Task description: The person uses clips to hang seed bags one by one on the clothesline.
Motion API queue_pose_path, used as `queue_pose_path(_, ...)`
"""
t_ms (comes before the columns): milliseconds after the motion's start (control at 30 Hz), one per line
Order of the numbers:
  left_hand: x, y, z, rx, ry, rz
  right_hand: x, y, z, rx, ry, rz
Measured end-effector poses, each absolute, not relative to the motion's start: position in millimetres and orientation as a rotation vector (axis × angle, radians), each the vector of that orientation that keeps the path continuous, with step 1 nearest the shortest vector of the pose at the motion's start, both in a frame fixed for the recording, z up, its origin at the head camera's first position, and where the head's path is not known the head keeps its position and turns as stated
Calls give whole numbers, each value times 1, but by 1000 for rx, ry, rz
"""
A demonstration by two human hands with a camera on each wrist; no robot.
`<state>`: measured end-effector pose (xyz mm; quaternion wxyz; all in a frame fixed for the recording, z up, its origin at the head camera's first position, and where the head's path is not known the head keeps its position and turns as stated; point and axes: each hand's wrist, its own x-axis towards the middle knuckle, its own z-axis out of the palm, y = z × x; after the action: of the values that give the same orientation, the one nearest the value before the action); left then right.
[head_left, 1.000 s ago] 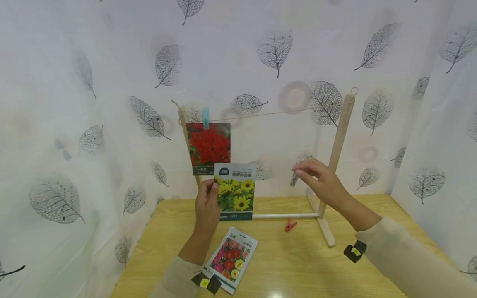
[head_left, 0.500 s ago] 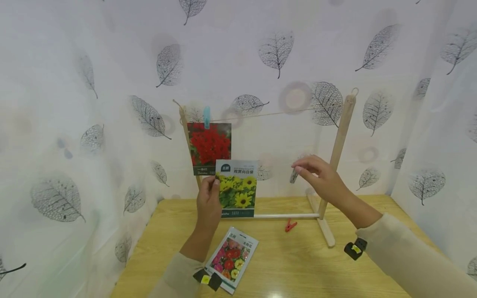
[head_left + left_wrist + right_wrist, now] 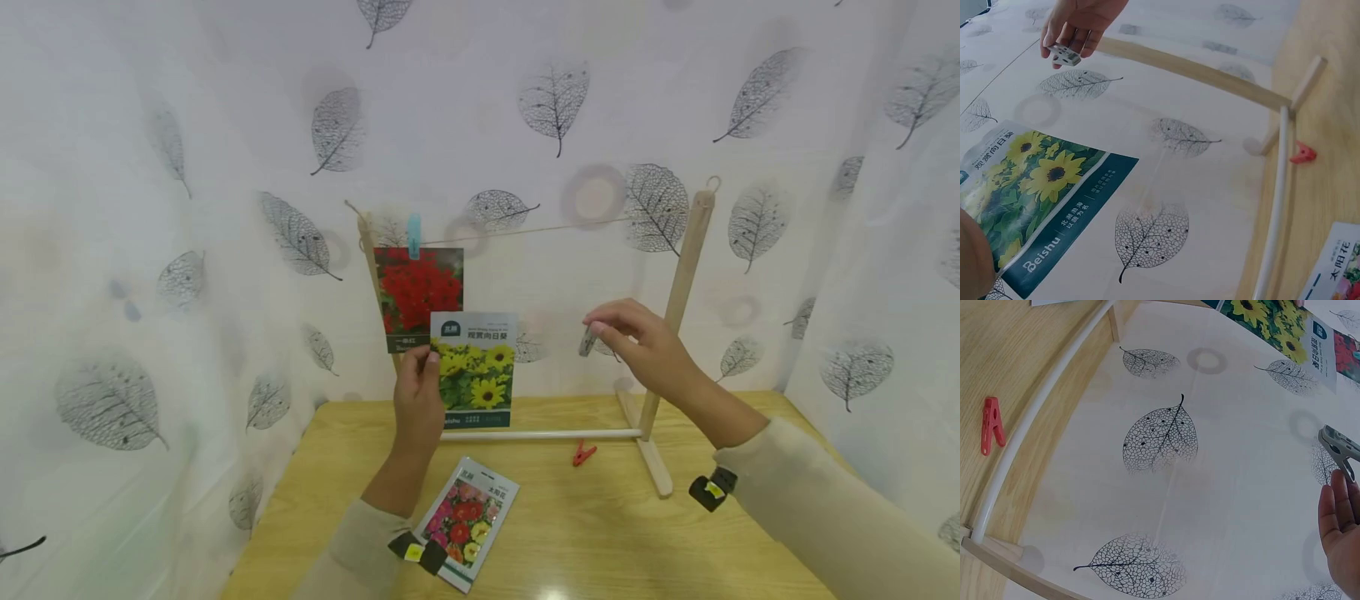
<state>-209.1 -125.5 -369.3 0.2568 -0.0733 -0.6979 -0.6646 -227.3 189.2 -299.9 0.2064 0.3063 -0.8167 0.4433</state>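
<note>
My left hand pinches the left edge of a seed packet with yellow sunflowers, held upright in front of the rack. A grey clothespin is pinched between the thumb and fingers of my right hand, below the string and to the right of the sunflower packet. Behind and left of that packet, a red-flower seed packet hangs from the string by a light blue clothespin. The sunflower packet overlaps its lower right corner in the head view.
The wooden rack's right post rises near my right forearm, with a white crossbar low down. A red clothespin lies on the table. Another seed packet with mixed flowers lies nearer, partly under my left wrist.
The sunflower packet has risen slightly in my left hand. My right hand, with the grey clothespin, has also moved up a little. The hanging packet stays in place.
</note>
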Motion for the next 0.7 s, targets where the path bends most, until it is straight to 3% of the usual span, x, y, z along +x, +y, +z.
queue_pose_path(700, -217, -127, -357, -155, -1869, -1891, -234, 175, -278, 873, -2284, 1158)
